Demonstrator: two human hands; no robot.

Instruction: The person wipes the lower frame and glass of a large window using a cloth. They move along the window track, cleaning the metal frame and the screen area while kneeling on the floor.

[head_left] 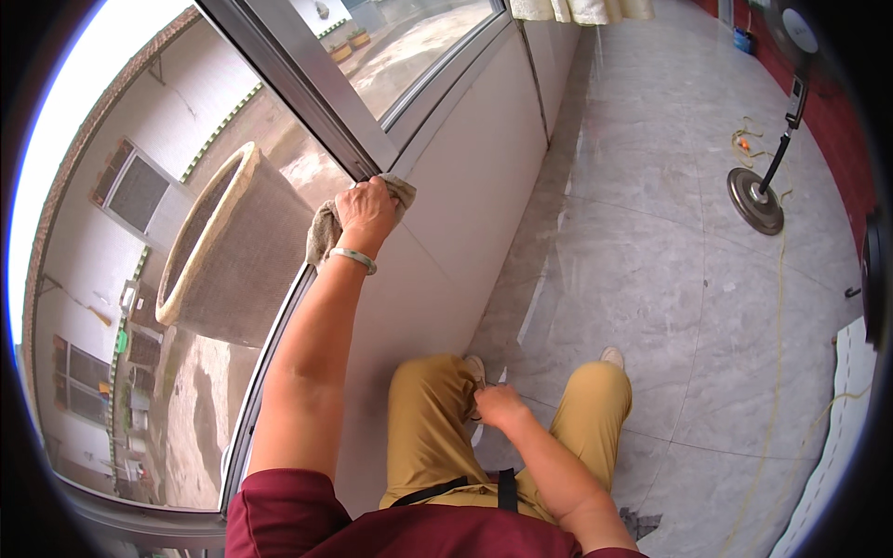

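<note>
My left hand (pixel 366 206) is closed on a greyish-brown rag (pixel 323 232) and presses it to the window sill. That spot is beside the corner where the metal window frame (pixel 321 102) meets the sill. The rag bunches out on both sides of my fingers, and a pale bangle (pixel 354 259) circles that wrist. Lower down, my right hand (pixel 499 406) rests between my knees with its fingers curled in. Something small and dark shows at those fingertips, too hidden to name.
Left of me, the window pane (pixel 265 177) looks onto a yard with a large mesh basket (pixel 237 251). A white wall panel (pixel 437 232) runs below the sill. At right, a stand fan (pixel 758 200) stands on grey tiles beside a yellow cord (pixel 779 307). A curtain (pixel 586 9) hangs at the far end.
</note>
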